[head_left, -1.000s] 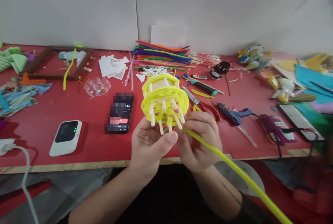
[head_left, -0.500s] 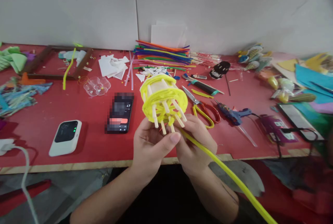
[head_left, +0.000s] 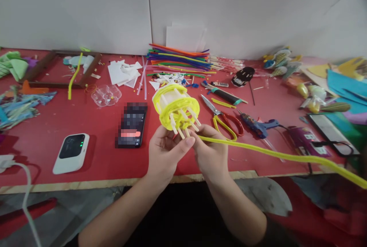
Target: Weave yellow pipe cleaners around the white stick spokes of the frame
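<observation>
A small basket point(head_left: 175, 108) of pale sticks wound with yellow pipe cleaner is held above the front edge of the red table point(head_left: 94, 151). My left hand point(head_left: 166, 154) grips its stick ends from below, thumb on top. Close on the right, my right hand point(head_left: 210, 151) pinches the long loose yellow pipe cleaner point(head_left: 281, 156) where it meets the sticks. That loose strand trails off to the right, sagging toward the frame's edge.
A black phone point(head_left: 130, 124) and a white pocket device point(head_left: 71, 152) lie to the left. Scissors point(head_left: 223, 119), a blue glue gun point(head_left: 258, 126), and a box cutter point(head_left: 225, 95) lie to the right. Coloured pipe cleaners point(head_left: 179, 59), paper scraps point(head_left: 124, 73), a wooden frame point(head_left: 61, 69) sit behind.
The loose yellow strand has swung up from pointing down-right to nearly level on the right. Both hands and the basket have shifted slightly left and away, and the basket has turned a little.
</observation>
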Tool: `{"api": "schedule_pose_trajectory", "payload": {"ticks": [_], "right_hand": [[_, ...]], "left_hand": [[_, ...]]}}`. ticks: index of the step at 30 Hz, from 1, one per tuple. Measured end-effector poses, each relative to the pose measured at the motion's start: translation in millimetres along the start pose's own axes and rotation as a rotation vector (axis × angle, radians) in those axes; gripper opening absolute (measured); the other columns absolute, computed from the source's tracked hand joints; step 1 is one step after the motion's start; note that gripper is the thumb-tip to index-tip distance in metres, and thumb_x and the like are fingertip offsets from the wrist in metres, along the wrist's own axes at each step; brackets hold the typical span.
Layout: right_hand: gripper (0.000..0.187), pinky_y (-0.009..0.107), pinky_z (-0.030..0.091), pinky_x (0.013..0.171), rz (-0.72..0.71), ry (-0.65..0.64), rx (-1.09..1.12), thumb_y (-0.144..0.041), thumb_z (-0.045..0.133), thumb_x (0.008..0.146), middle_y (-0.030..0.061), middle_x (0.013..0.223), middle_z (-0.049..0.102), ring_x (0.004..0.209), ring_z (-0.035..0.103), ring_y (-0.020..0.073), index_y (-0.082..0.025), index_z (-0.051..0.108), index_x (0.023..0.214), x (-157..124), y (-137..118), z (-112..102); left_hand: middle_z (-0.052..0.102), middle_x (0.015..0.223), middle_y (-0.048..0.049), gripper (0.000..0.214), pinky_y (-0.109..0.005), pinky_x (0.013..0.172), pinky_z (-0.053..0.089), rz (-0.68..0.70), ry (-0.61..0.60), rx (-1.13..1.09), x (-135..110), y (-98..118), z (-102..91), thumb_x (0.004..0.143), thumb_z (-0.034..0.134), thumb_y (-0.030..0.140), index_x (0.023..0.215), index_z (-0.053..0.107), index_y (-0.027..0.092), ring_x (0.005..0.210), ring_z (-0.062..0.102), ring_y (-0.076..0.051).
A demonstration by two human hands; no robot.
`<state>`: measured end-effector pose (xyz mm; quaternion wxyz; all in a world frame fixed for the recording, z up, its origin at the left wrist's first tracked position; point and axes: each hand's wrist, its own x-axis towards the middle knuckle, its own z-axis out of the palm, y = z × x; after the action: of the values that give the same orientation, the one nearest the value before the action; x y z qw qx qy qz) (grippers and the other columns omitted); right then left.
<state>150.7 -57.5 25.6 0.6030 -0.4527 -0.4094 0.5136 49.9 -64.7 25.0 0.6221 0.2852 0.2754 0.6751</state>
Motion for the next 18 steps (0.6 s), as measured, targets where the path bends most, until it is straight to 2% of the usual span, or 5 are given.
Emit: {"api": "schedule_pose_trajectory", "payload": {"ticks": [6, 11, 14, 18], "right_hand": [[0.024, 0.021, 0.052, 0.050, 0.020, 0.052, -0.005, -0.027, 0.090, 0.063, -0.0022, 0.063, 0.069, 0.055, 0.062, 0.0117, -0.020, 0.068, 0.068, 1, -3, 5], [0.025, 0.019, 0.044, 0.044, -0.071, 0.089, -0.136, -0.024, 0.087, 0.067, -0.0052, 0.056, 0.060, 0.048, 0.051, 0.0082, -0.020, 0.062, 0.066, -2, -5, 6], [0.020, 0.021, 0.048, 0.048, -0.224, 0.068, -0.252, -0.021, 0.081, 0.074, -0.0050, 0.059, 0.061, 0.051, 0.054, 0.0093, -0.021, 0.062, 0.069, -2, -3, 4], [0.014, 0.025, 0.053, 0.058, -0.549, 0.105, -0.486, -0.015, 0.075, 0.082, -0.0027, 0.070, 0.065, 0.063, 0.061, 0.0121, -0.023, 0.065, 0.077, -2, -3, 2]], "left_hand": [[0.082, 0.099, 0.0016, 0.028, -0.019, 0.089, 0.059, 0.002, 0.003, 0.014, -3, 1, 1.4, 0.075, 0.085, 0.014, 0.099, 0.079, 0.028, 0.093, 0.076, -0.011], [0.081, 0.098, -0.0013, 0.024, -0.025, 0.088, 0.060, -0.017, 0.052, 0.028, -3, 2, 1.6, 0.074, 0.087, 0.020, 0.096, 0.079, 0.026, 0.094, 0.076, -0.016], [0.081, 0.095, -0.0019, 0.021, -0.024, 0.085, 0.060, -0.056, 0.073, 0.028, -2, 5, 2.1, 0.073, 0.088, 0.023, 0.092, 0.079, 0.024, 0.091, 0.076, -0.016], [0.080, 0.091, -0.0009, 0.023, -0.024, 0.085, 0.059, -0.145, 0.099, -0.036, 0, 11, 2.8, 0.070, 0.089, 0.027, 0.090, 0.079, 0.024, 0.087, 0.075, -0.015]]}}
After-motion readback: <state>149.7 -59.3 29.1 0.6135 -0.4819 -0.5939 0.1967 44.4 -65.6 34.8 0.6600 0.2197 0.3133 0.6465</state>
